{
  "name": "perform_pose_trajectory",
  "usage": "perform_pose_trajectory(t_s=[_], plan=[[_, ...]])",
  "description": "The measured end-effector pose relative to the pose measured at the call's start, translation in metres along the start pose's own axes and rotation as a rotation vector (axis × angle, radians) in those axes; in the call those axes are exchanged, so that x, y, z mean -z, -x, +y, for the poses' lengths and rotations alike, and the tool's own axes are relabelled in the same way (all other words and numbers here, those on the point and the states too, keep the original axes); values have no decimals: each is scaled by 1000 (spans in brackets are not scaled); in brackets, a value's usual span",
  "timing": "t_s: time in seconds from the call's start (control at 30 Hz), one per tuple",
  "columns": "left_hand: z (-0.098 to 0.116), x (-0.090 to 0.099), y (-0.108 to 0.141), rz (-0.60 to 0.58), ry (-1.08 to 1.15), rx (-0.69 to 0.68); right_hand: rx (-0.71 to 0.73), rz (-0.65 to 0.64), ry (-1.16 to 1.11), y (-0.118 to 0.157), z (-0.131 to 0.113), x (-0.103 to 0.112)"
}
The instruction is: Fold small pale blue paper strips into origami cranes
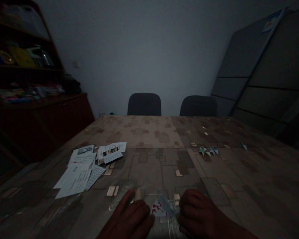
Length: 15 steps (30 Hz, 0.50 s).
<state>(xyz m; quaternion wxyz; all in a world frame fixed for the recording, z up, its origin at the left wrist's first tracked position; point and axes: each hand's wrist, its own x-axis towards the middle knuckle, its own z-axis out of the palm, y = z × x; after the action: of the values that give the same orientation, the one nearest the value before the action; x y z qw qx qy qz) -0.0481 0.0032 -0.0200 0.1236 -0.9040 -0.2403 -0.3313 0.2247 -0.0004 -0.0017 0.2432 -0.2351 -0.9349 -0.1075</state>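
Note:
A small triangular piece of folded paper point(161, 206), pale with red markings, is at the near edge of the table, between my two hands. My left hand point(131, 217) is at its left corner, with one finger raised and the others bent in against the paper. On the other side, my right hand point(198, 212) is closed, its curled fingers at the paper's right edge. Both thumbs are largely hidden, and the dim light blurs the exact contact.
Loose printed sheets point(77, 174) and a folded leaflet point(109, 154) lie on the left of the patterned tablecloth point(144, 179). Small folded paper pieces point(208, 151) stand at the right, another point(243, 146) farther right. Two chairs point(144, 104) stand behind the table.

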Motion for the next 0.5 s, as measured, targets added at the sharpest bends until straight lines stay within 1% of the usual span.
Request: perform_pose_trajectory(t_s=[0.07,0.13,0.2,0.27,0.33,0.43,0.5], plan=[[6,-13,-8,-79,10,-10,-24,50,-34,-2,-1,-2],[10,-23,-13,-81,-3,-19,-38,93,-40,-3,-2,-3],[11,-27,-16,-81,1,-6,-39,114,-46,-3,-1,-5],[9,-23,-18,-111,24,-13,-27,124,-67,-1,0,-7],[6,-13,-18,-156,47,-5,-18,131,-84,1,2,-11],[0,1,-12,-133,44,-6,-16,154,-82,4,3,-14],[-5,6,-3,-82,33,-10,-17,160,-69,5,3,-15]])
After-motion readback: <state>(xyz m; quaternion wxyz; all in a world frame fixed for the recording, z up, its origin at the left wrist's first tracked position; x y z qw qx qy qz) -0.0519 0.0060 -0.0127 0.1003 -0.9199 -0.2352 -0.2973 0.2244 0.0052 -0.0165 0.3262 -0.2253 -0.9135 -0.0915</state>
